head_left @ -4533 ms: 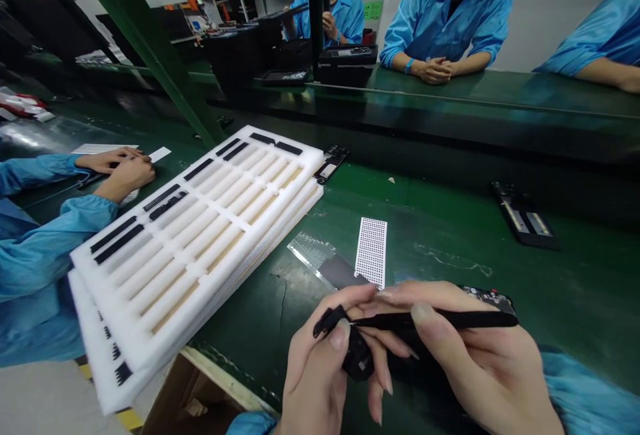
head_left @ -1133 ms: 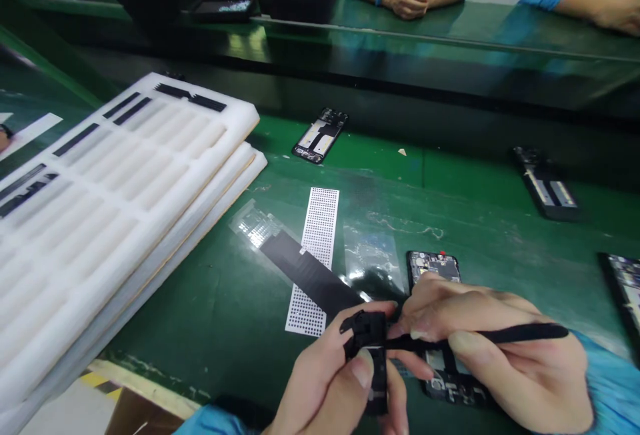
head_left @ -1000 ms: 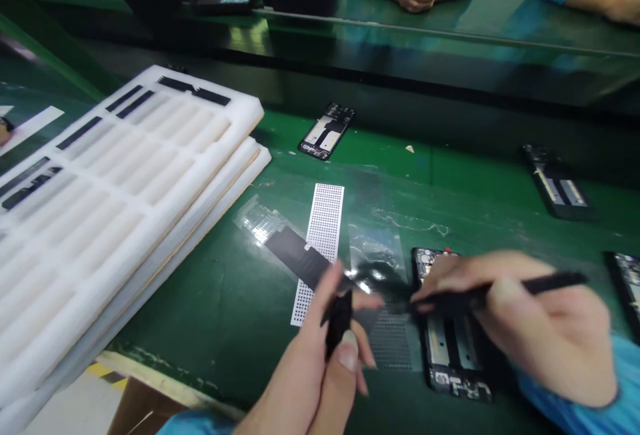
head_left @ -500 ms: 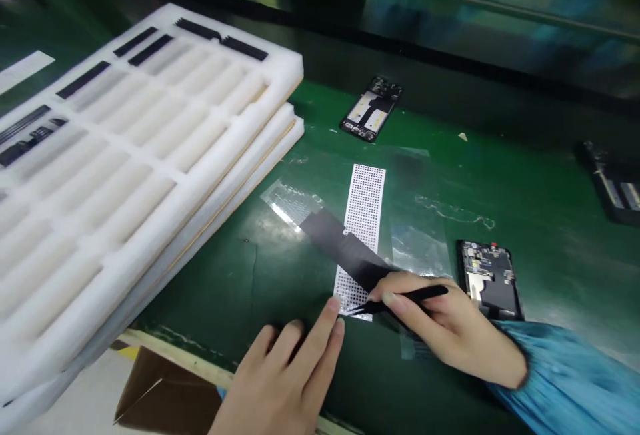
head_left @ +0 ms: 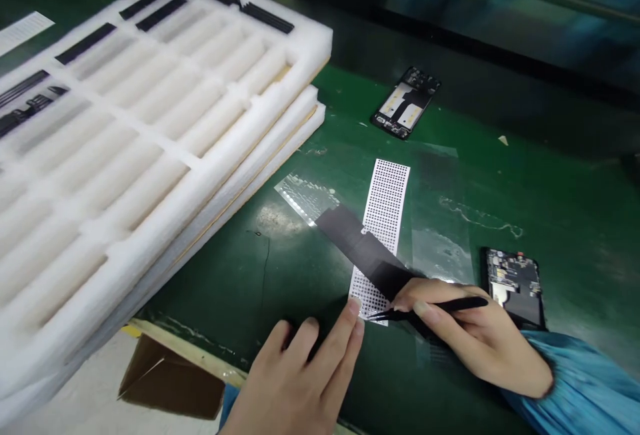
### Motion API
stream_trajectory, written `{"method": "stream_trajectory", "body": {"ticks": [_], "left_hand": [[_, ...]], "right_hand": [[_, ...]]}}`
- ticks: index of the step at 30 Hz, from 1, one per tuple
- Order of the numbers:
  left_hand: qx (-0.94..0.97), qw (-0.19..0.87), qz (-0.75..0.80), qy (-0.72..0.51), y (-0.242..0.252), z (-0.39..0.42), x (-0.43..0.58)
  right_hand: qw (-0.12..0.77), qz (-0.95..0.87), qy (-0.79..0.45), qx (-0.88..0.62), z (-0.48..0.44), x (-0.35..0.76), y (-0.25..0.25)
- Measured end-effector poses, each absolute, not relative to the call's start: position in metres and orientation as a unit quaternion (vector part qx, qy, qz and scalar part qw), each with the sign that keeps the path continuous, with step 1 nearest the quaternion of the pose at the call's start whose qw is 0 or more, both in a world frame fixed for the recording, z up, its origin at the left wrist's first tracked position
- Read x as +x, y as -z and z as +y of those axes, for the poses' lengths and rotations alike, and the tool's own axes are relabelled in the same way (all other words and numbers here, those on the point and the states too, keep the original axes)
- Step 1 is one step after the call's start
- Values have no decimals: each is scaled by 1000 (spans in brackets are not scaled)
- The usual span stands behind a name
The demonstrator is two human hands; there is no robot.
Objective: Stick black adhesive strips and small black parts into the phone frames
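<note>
My right hand point(head_left: 480, 335) pinches black tweezers point(head_left: 465, 303) low over the green table. Their tips rest at the near end of a white sheet of small dark dots point(head_left: 387, 201). With its fingers stretched, my left hand point(head_left: 310, 375) presses a fingertip on the near left corner of that sheet. A dark strip point(head_left: 370, 248) lies diagonally across the sheet; its lower end goes under my right hand. Clear film point(head_left: 303, 198) shows at the strip's far left end. Whether the tweezers hold a dot I cannot tell.
Stacked white foam trays point(head_left: 315, 38) with slots, a few holding black parts, fill the left side. One opened phone point(head_left: 407, 101) lies further back, another point(head_left: 515, 285) beside my right hand. Clear film point(head_left: 440, 248) lies right of the sheet. A cardboard box point(head_left: 173, 381) sits below the table edge.
The whole view has shifted, so the table things appear further right. Both hands keep about the same place at the sheet's near end. A person's hand at the top has left the view.
</note>
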State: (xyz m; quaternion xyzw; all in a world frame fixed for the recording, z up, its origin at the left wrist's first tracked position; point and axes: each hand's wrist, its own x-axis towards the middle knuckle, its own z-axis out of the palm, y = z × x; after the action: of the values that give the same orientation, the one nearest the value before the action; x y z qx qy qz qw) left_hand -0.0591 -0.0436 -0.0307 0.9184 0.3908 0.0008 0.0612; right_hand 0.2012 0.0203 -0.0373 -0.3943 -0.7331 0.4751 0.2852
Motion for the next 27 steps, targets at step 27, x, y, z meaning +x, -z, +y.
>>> {"method": "stream_trajectory", "body": {"ticks": [27], "left_hand": [[925,60,374,-8,39,-41,-60]], "right_hand": [[310,-730,-490,-362,19,199,40]]}}
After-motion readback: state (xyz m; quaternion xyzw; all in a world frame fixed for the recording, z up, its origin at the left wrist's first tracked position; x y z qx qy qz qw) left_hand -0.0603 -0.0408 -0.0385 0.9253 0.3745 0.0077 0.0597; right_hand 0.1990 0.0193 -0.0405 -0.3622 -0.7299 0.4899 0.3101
